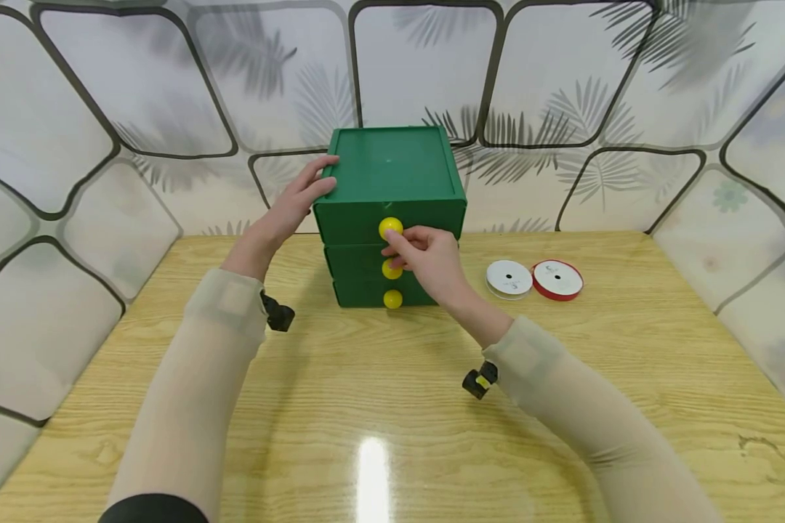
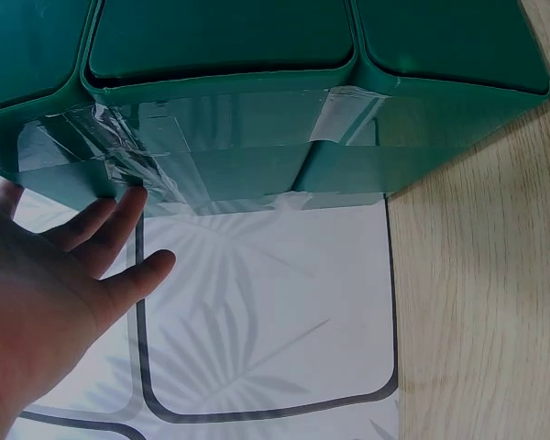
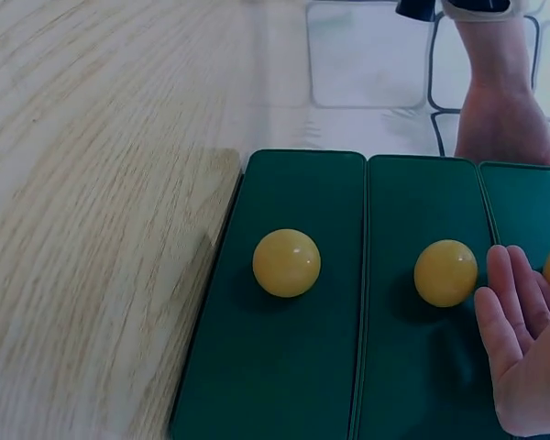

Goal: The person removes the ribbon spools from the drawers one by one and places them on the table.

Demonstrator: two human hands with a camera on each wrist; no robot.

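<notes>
A green three-drawer cabinet (image 1: 392, 167) stands on the table, with round yellow knobs on its drawer fronts. My left hand (image 1: 301, 200) steadies its upper left side, fingers spread over the top edge; in the left wrist view those fingers (image 2: 119, 234) lie against the taped side. My right hand (image 1: 432, 261) holds the top drawer's knob (image 1: 390, 228) with thumb and index finger. Its other fingers extend near the middle knob (image 1: 392, 269). The bottom knob (image 1: 392, 299) is untouched. All three drawers sit closed. In the right wrist view, the thumb and index finger are out of frame.
Right of the cabinet, a white ribbon spool (image 1: 509, 279) and a red-edged ribbon spool (image 1: 557, 280) lie flat on the wooden table (image 1: 340, 407). A patterned curtain-like backdrop (image 1: 419, 65) rises behind the cabinet and along both sides.
</notes>
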